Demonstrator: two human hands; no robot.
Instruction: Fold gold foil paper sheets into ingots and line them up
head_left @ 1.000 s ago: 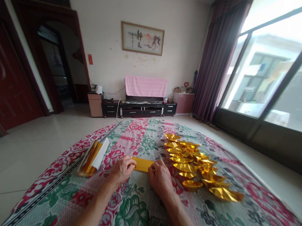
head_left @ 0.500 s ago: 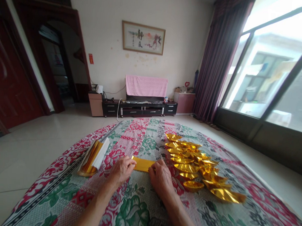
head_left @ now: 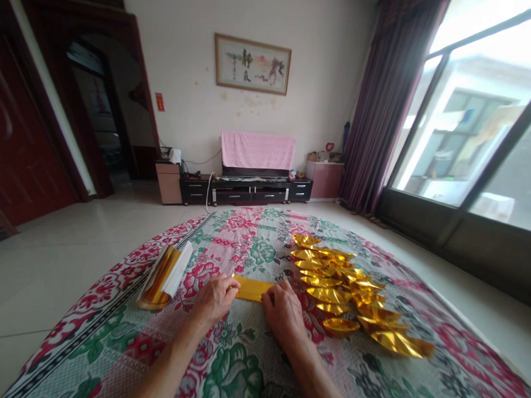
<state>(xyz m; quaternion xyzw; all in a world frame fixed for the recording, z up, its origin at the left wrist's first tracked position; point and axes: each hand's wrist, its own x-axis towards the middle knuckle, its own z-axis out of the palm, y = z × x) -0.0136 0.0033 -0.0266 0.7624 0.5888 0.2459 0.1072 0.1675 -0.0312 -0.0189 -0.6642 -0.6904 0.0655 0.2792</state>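
Note:
A flat, folded strip of gold foil paper [head_left: 251,289] lies crosswise between my hands, just over the flowered cloth. My left hand [head_left: 218,296] pinches its left end between thumb and fingers. At the other end my right hand [head_left: 284,305] grips the strip, its fingers curled down over the edge and partly hidden. Right of that hand stand several boat-shaped gold paper ingots [head_left: 329,295] in slanting rows. To the left of my left hand rests a curled stack of gold foil sheets [head_left: 164,275] with white backing showing.
The flowered cloth [head_left: 235,374] covers a rounded surface under everything. Beyond it, a low black cabinet [head_left: 250,195] stands at the wall, with a pink cloth [head_left: 257,150] draped over something on top. A purple curtain [head_left: 375,104] and large window are to the right.
Almost nothing differs. Both hands keep their hold on the gold paper strip in the same place, and the view has shifted very slightly.

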